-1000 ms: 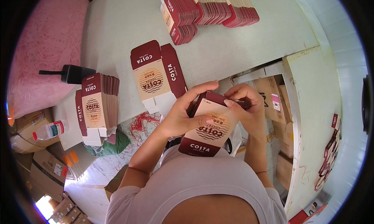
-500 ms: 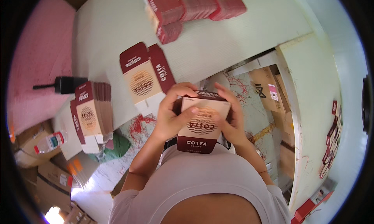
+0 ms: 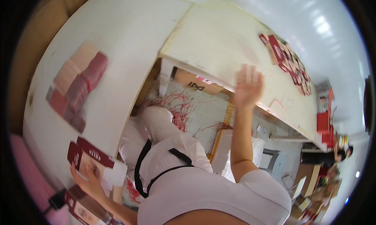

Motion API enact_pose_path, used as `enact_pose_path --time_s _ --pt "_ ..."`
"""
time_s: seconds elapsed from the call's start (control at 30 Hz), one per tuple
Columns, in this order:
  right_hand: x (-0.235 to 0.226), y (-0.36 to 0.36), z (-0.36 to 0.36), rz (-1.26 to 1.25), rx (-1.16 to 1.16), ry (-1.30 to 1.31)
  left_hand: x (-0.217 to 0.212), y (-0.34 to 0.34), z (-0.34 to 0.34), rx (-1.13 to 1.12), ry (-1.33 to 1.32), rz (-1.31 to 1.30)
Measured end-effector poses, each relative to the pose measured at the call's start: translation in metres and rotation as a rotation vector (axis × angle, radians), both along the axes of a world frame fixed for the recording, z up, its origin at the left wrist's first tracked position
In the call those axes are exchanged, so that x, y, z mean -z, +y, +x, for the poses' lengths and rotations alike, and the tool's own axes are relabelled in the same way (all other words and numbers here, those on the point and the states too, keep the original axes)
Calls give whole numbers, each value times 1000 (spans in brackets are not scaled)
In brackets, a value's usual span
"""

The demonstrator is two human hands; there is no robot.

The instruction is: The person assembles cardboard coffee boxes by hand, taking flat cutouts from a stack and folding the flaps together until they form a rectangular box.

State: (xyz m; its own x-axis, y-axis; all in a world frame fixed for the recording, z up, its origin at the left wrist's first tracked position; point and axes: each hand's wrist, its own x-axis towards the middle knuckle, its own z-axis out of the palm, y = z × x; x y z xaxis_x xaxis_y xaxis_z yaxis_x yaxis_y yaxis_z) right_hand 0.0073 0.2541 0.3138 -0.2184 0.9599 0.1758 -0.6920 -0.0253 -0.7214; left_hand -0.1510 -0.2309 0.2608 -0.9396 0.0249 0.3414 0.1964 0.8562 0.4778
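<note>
My left hand (image 3: 90, 182) is at a flattened maroon-and-cream carton (image 3: 96, 159) near the table's edge at lower left. Its thumb rests across the printed face and its fingers are at the left side, in what looks like a grip, slightly blurred. My right hand (image 3: 249, 88) is raised over the front edge of the right-hand table, palm showing, fingers spread, with nothing in it. Beyond it lies a group of maroon-and-cream boxes (image 3: 288, 62). Just below my left hand stands a stack of flat cartons (image 3: 84, 210), partly hidden by my forearm.
More stacked flat cartons (image 3: 80, 82) lie on the left table (image 3: 129, 41). A brown cardboard box (image 3: 196, 82) sits under the right table (image 3: 219, 41). Red strands (image 3: 178, 111) litter the floor. A black-handled tool (image 3: 57, 200) is at lower left. Another person (image 3: 327, 158) is far right.
The folded box has left both my hands. My right hand has swung out right and opened; my left has moved to the flat carton. The view has turned right.
</note>
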Motion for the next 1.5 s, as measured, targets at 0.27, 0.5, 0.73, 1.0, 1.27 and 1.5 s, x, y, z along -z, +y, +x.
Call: enact_pose_path --time_s 0.27,0.5,0.73,1.0,1.27,1.5 --pt "55 -120 -80 -325 -665 -232 -3 4 11 13 -163 -90" --pt "65 -244 -128 637 -1174 -629 -5 3 -2 -162 -266 255" --pt "53 -284 -148 940 -1210 -681 3 1 4 -208 -155 214" --pt "49 -290 -145 724 -1235 -715 -12 -1 7 -193 -289 403" --pt "37 -304 -144 816 -1187 -512 -2 -9 9 -168 -270 513" --pt "14 -318 -111 1064 -1180 -17 -38 -6 34 207 -266 889"
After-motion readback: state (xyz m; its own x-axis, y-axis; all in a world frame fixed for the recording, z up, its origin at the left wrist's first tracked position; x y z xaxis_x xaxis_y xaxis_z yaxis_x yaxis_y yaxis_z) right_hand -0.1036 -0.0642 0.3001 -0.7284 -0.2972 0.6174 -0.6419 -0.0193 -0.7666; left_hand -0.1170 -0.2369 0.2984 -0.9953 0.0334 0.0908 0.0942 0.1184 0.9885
